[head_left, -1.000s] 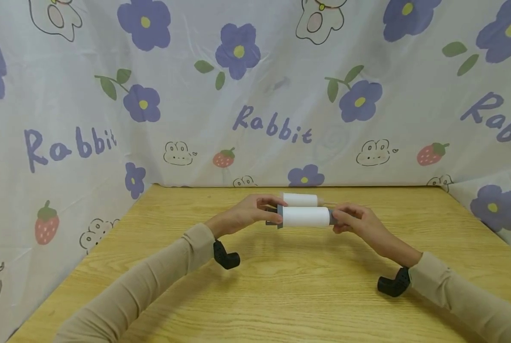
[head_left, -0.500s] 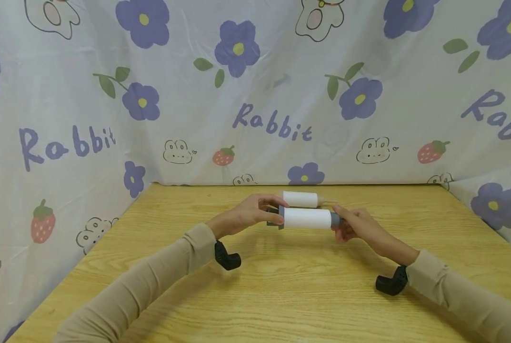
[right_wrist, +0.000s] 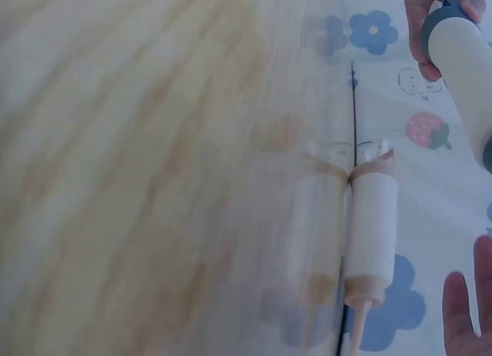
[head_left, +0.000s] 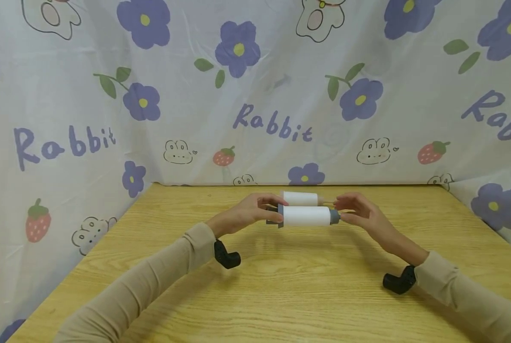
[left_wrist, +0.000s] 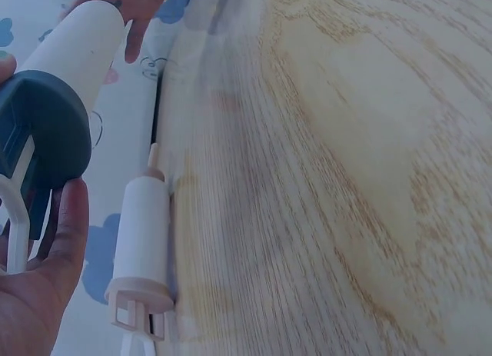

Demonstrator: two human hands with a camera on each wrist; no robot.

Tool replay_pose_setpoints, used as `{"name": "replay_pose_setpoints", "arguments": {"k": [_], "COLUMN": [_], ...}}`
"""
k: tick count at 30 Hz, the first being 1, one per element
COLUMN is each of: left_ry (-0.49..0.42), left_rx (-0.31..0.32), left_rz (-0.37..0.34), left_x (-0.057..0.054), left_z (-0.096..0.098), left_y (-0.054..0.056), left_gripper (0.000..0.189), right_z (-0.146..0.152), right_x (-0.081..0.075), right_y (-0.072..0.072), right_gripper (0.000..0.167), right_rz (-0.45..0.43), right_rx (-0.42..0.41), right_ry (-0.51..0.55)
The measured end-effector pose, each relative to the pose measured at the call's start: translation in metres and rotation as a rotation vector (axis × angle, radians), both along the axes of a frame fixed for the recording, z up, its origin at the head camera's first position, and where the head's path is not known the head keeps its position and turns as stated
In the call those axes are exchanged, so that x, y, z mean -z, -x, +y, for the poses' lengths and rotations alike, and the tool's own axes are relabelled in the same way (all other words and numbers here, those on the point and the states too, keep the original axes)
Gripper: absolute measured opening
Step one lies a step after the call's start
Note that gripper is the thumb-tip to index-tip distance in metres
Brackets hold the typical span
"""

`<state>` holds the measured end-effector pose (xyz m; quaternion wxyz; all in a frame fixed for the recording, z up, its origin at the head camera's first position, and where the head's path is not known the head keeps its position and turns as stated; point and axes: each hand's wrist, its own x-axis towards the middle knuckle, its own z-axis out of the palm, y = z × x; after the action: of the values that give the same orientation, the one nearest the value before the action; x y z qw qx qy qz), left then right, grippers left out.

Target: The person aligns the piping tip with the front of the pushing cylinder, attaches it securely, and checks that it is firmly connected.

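Observation:
A white balloon hand pump (head_left: 305, 216) with blue-grey ends lies level above the table. My left hand (head_left: 244, 214) grips its handle end, thumb and fingers on the blue-grey collar (left_wrist: 58, 129). Beside the nozzle end, my right hand (head_left: 368, 219) is spread with thumb and fingers apart. In the head view its fingertips come close to the nozzle tip; whether they touch it I cannot tell. A second pump (head_left: 300, 198), white with pale pink ends and a thin nozzle, lies behind on the table; the right wrist view shows this pump (right_wrist: 373, 225) whole.
The wood-grain table (head_left: 281, 295) runs back to a patterned cloth (head_left: 272, 95) hung behind and at both sides. Black wrist mounts (head_left: 227, 255) sit under both sleeves.
My right hand first pinched the pump's nozzle end, then turned over there. Now it has let go and drawn slightly right, fingers spread. The left hand keeps its grip almost unmoved.

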<state>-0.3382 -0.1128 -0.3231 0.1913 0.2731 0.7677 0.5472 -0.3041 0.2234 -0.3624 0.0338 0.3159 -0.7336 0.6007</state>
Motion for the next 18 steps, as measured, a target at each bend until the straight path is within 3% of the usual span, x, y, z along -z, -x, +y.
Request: {"name": "replay_pose_setpoints", "arguments": {"k": [3, 8, 13, 18], "left_ry": [0.001, 0.001, -0.002, 0.000], "left_rx": [-0.004, -0.012, -0.005, 0.013], "left_rz": [-0.010, -0.019, -0.012, 0.005], "left_x": [-0.0003, -0.0009, -0.0015, -0.0005], "left_z": [0.0006, 0.0017, 0.0023, 0.0014], "left_y": [0.0004, 0.0000, -0.0007, 0.0002], "left_gripper": [0.044, 0.043, 0.044, 0.043], "right_z": [-0.0012, -0.0069, -0.0085, -0.0073], "right_x": [-0.0008, 0.0004, 0.0001, 0.0002], "right_y": [-0.0021, -0.0043, -0.0053, -0.0021], "right_gripper": [0.049, 0.040, 0.030, 0.032], "right_rz": [0.061, 0.113, 0.040, -0.061], "right_rx": [-0.011, 0.063, 0.107, 0.115], "right_ry": [-0.045, -0.102, -0.127, -0.175]}}
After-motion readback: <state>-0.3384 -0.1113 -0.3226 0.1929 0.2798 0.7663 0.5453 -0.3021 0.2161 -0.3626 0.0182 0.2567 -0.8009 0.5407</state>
